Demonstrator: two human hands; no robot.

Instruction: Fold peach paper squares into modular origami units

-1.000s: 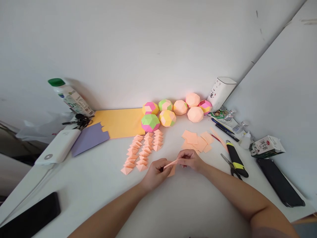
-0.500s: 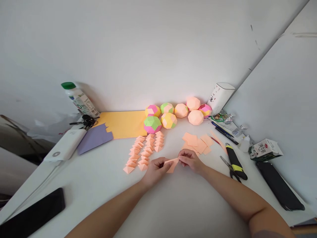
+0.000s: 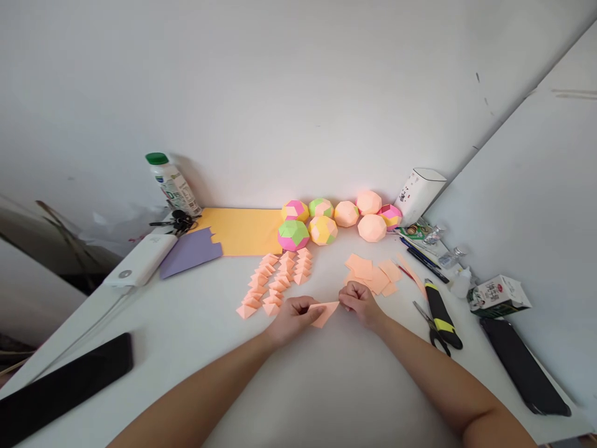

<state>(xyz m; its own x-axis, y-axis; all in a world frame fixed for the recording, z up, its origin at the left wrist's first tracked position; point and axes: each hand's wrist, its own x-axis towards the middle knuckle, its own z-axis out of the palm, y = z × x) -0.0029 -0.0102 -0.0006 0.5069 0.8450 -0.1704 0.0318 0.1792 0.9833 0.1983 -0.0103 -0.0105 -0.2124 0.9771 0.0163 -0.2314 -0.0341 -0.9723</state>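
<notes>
1. Head view, hands: a peach paper, folded to a triangle, is held just above the table, near its middle, between the two hands.
2. The left hand is curled shut; the left edge of the paper is pinched between thumb and fingertips.
3. The right hand is likewise closed, and the right corner of the paper is pinched by it.
4. Head view, paper stock: three rows of folded peach units are laid out beyond the left hand. A loose heap of flat peach squares is placed beyond the right hand.
5. Seven paper balls are grouped by the wall: four multicoloured, three plain peach. A yellow sheet and a purple sheet lie to their left.
6. Head view, left side: a green-capped bottle is seen by the wall; its label print is too small to be read. Keys, a white power bank and a black phone are also present.
7. Head view, right side: a white box bears dark drawings. Pens, scissors and a black-and-yellow knife lie near the right forearm.
8. A carton lies on its side with characters printed beside a red mark; they cannot be read with certainty. A black case lies in front of it.
</notes>
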